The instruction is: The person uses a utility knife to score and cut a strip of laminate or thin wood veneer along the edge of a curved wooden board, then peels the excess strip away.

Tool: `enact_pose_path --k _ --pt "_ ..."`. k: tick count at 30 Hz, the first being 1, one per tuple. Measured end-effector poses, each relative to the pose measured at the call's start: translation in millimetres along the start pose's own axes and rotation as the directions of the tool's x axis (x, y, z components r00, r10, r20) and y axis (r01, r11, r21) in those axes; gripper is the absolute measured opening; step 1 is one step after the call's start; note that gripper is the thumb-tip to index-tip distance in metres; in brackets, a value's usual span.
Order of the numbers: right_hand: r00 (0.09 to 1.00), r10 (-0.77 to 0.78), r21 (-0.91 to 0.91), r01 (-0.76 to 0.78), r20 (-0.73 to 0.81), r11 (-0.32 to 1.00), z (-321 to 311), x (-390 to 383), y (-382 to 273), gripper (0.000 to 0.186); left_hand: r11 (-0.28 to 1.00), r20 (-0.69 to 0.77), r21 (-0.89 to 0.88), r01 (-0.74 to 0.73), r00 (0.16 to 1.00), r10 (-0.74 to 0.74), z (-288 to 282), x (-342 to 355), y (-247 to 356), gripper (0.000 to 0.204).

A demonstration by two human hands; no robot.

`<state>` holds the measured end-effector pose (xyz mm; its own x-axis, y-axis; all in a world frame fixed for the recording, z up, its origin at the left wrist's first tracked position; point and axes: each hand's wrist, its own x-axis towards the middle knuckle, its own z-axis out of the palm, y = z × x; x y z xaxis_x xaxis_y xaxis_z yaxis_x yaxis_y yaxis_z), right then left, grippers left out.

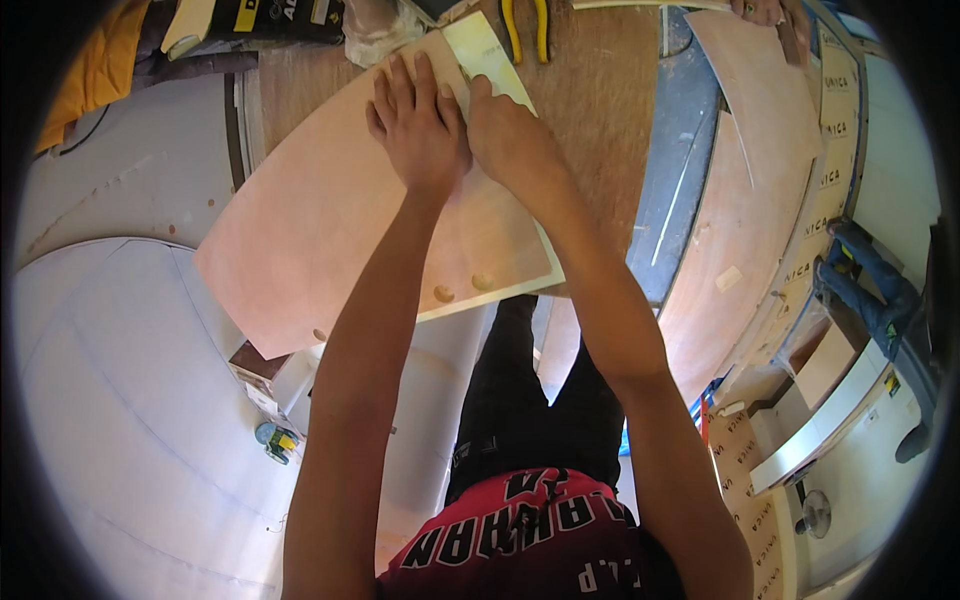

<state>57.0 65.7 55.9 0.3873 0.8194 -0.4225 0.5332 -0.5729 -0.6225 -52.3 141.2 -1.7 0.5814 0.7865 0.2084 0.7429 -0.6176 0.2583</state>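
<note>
Left hand (418, 125) lies flat, fingers spread, on the pale rectangular plywood panel (330, 220) atop the brown wooden bench (590, 90). Right hand (508, 135) presses just beside it, near the panel's far corner; the panel's long axis runs diagonally toward the person's left.

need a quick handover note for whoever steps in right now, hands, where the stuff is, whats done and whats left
Left hand: flat, palm down on the pinkish board, fingers spread near its far corner.
Right hand: beside the left, pressing the pale strip along the board's far-right edge.
Board lies on the brown workbench, overhanging toward the person. Two wooden dowels show at the near edge. Yellow-handled pliers lie beyond the hands.
Done: strip sits on the far corner.
Left: whether it is fixed along the whole edge cannot be told.
</note>
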Motion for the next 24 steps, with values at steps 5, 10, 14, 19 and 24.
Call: enact_pose_path --k 5,10,14,19,24 --pt "0.994 0.063 -0.044 -0.059 0.094 0.997 12.9 -53.5 19.8 0.022 1.000 0.000 -0.013 0.010 1.000 -0.010 1.2 -2.6 -0.5 0.055" --pt "0.957 0.160 -0.155 -0.125 0.243 0.980 21.9 -129.8 35.3 0.022 0.999 -0.039 0.034 -0.028 0.999 0.030 2.4 -3.4 -2.7 0.055" --pt "0.977 0.122 -0.134 -0.099 0.173 0.986 35.4 -147.7 45.5 0.024 0.998 -0.041 0.033 -0.053 0.998 0.054 2.3 -1.5 -2.1 0.055" --pt "0.981 0.086 -0.110 -0.067 0.174 0.992 38.9 -160.9 55.1 0.027 0.996 -0.061 0.026 -0.082 0.995 0.083 4.3 -1.1 -1.8 0.054" --pt "0.986 0.111 -0.143 -0.092 0.127 0.985 59.5 -206.5 71.4 0.033 0.996 -0.079 0.047 -0.073 0.994 0.077 8.0 -1.5 -5.6 0.055"
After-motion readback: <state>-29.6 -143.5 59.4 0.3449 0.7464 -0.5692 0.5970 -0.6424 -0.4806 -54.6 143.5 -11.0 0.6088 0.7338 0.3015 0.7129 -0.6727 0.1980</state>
